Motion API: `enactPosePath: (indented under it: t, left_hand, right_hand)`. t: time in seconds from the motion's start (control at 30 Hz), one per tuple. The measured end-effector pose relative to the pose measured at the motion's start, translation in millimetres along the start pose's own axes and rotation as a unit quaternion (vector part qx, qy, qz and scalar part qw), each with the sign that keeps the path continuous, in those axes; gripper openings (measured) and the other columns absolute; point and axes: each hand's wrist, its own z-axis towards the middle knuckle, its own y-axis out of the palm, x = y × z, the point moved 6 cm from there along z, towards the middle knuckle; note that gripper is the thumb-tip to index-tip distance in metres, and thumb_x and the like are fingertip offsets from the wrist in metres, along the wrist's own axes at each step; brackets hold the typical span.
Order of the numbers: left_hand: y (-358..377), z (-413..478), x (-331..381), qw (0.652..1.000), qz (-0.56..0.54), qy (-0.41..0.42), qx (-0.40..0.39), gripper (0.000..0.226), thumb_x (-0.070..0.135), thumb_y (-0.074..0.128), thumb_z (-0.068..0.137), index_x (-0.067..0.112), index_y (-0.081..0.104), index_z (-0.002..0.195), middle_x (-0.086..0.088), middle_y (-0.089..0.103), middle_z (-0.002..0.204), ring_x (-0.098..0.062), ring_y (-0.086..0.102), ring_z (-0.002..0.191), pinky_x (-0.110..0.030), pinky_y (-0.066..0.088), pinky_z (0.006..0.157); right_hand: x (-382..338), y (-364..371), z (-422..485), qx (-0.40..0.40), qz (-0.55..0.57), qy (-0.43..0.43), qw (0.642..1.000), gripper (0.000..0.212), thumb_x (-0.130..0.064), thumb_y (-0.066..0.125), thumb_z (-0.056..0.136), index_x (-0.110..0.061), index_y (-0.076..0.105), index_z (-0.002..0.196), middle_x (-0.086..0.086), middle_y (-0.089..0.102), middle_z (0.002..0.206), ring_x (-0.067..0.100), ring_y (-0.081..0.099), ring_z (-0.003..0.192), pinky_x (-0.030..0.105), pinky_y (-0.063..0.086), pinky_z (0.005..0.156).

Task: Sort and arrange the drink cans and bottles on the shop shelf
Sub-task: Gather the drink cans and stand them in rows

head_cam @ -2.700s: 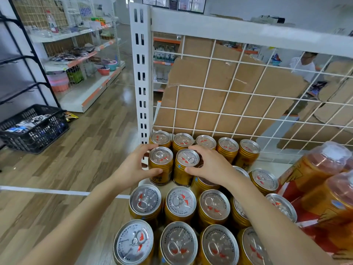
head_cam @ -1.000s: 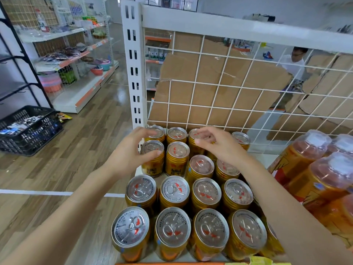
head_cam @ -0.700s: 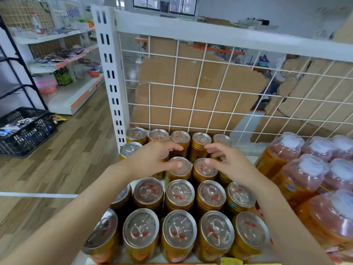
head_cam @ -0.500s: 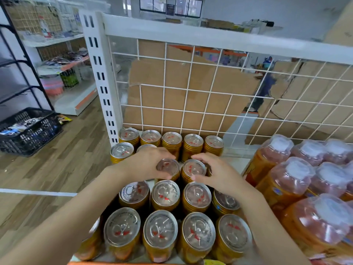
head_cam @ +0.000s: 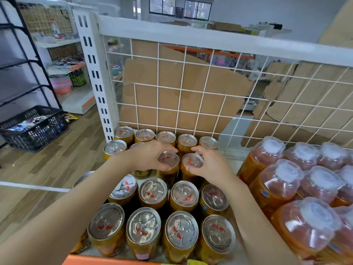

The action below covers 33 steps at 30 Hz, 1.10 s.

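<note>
Several gold drink cans with silver tops stand in rows on the white shelf (head_cam: 232,161). My left hand (head_cam: 148,156) curls round the top of one second-row can (head_cam: 169,159). Right beside it, my right hand (head_cam: 211,165) grips the neighbouring can (head_cam: 193,160) by its rim. A back row of cans (head_cam: 166,137) stands against the wire grid. On the right lie shrink-wrapped packs of orange bottles (head_cam: 298,190) with white caps.
A white wire grid back panel (head_cam: 210,92) with cardboard behind it closes the shelf's far side. A white slotted upright (head_cam: 97,77) stands at the left corner. On the wooden floor to the left sits a black crate (head_cam: 32,127), with more shelving behind it.
Both hands came back from the rear rows to two neighbouring second-row cans, each now gripping one. The view shifted right, showing more bottle packs.
</note>
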Motion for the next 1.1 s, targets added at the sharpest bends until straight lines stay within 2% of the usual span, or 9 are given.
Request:
enactPosePath:
  t: [0.07, 0.2, 0.33, 0.43, 0.6, 0.7, 0.87, 1.0, 1.1]
  left_hand:
    - [-0.8, 7.6, -1.7, 1.000, -0.003, -0.001, -0.004, 0.059, 0.030, 0.066, 0.084, 0.023, 0.042, 0.138, 0.005, 0.045, 0.142, -0.011, 0.041, 0.128, -0.027, 0.032, 0.105]
    - [-2.1, 15.6, -8.8, 1.000, -0.014, 0.003, 0.009, 0.059, 0.022, 0.066, 0.083, 0.020, 0.044, 0.138, 0.001, 0.046, 0.141, -0.012, 0.040, 0.128, -0.016, 0.025, 0.097]
    - [0.8, 18.6, -17.4, 1.000, -0.015, 0.013, 0.018, 0.061, 0.024, 0.068, 0.079, 0.026, 0.045, 0.136, -0.002, 0.039, 0.145, -0.013, 0.026, 0.137, -0.026, 0.019, 0.111]
    - [3.7, 18.9, -21.1, 0.999, -0.028, 0.024, 0.013, 0.059, 0.024, 0.068, 0.081, 0.028, 0.045, 0.135, -0.003, 0.035, 0.148, -0.014, 0.023, 0.139, -0.028, 0.017, 0.112]
    - [0.9, 16.3, -28.5, 0.998, -0.028, 0.049, 0.033, 0.059, 0.033, 0.070, 0.074, 0.028, 0.050, 0.130, 0.000, 0.043, 0.138, -0.014, 0.032, 0.131, -0.021, 0.020, 0.105]
    - [2.5, 13.5, -31.5, 0.997, -0.036, 0.057, 0.026, 0.060, 0.042, 0.061, 0.071, 0.029, 0.052, 0.128, 0.002, 0.047, 0.134, -0.013, 0.037, 0.126, -0.027, 0.026, 0.107]
    - [3.2, 6.8, -29.3, 0.995, -0.071, 0.069, 0.033, 0.056, 0.036, 0.059, 0.072, 0.022, 0.056, 0.126, 0.006, 0.049, 0.130, -0.007, 0.040, 0.122, -0.029, 0.029, 0.107]
    - [6.1, 6.1, -33.6, 0.994, -0.066, 0.065, 0.058, 0.063, 0.042, 0.070, 0.073, 0.024, 0.052, 0.129, 0.006, 0.047, 0.132, -0.007, 0.039, 0.123, -0.022, 0.029, 0.103]
    - [8.6, 6.7, -37.1, 0.993, -0.071, 0.051, 0.076, 0.062, 0.039, 0.074, 0.075, 0.028, 0.050, 0.131, 0.008, 0.045, 0.132, -0.008, 0.039, 0.124, -0.027, 0.033, 0.103]
  right_hand:
    - [1.1, -0.9, 4.3, 0.003, 0.004, 0.008, 1.000, 0.062, -0.036, 0.068, 0.081, -0.025, 0.043, 0.137, -0.002, 0.052, 0.135, 0.016, 0.047, 0.122, 0.028, 0.040, 0.093]
    - [3.4, 2.0, 13.5, -0.011, 0.032, 0.022, 0.999, 0.061, -0.031, 0.067, 0.080, -0.026, 0.044, 0.135, -0.002, 0.055, 0.129, 0.018, 0.051, 0.116, 0.031, 0.044, 0.091]
    - [7.7, 3.8, 18.6, -0.013, 0.069, 0.023, 0.997, 0.057, -0.031, 0.070, 0.077, -0.027, 0.047, 0.129, -0.004, 0.055, 0.122, 0.013, 0.051, 0.112, 0.026, 0.042, 0.086]
    - [9.4, 4.6, 21.4, -0.010, 0.074, 0.029, 0.997, 0.058, -0.036, 0.073, 0.075, -0.027, 0.049, 0.126, -0.007, 0.053, 0.112, 0.010, 0.052, 0.105, 0.024, 0.041, 0.081]
    - [8.0, 8.7, 23.5, 0.015, 0.055, 0.049, 0.997, 0.056, -0.046, 0.072, 0.073, -0.026, 0.051, 0.121, -0.007, 0.049, 0.104, 0.011, 0.050, 0.097, 0.026, 0.038, 0.075]
    - [6.0, 9.6, 24.1, 0.024, 0.043, 0.053, 0.997, 0.055, -0.049, 0.070, 0.074, -0.026, 0.052, 0.120, -0.007, 0.047, 0.104, 0.012, 0.050, 0.099, 0.025, 0.037, 0.075]
    - [7.1, 12.3, 24.8, -0.023, 0.043, 0.037, 0.998, 0.060, -0.047, 0.071, 0.074, -0.025, 0.050, 0.126, -0.002, 0.050, 0.124, 0.014, 0.048, 0.113, 0.025, 0.036, 0.083]
    - [6.2, 11.4, 24.4, -0.026, 0.053, 0.043, 0.997, 0.065, -0.044, 0.074, 0.074, -0.022, 0.049, 0.130, 0.000, 0.052, 0.128, 0.016, 0.050, 0.114, 0.030, 0.042, 0.092]
    - [4.8, 11.4, 25.0, -0.018, 0.041, 0.045, 0.998, 0.060, -0.046, 0.074, 0.072, -0.021, 0.053, 0.123, -0.001, 0.055, 0.122, 0.014, 0.051, 0.108, 0.027, 0.042, 0.085]
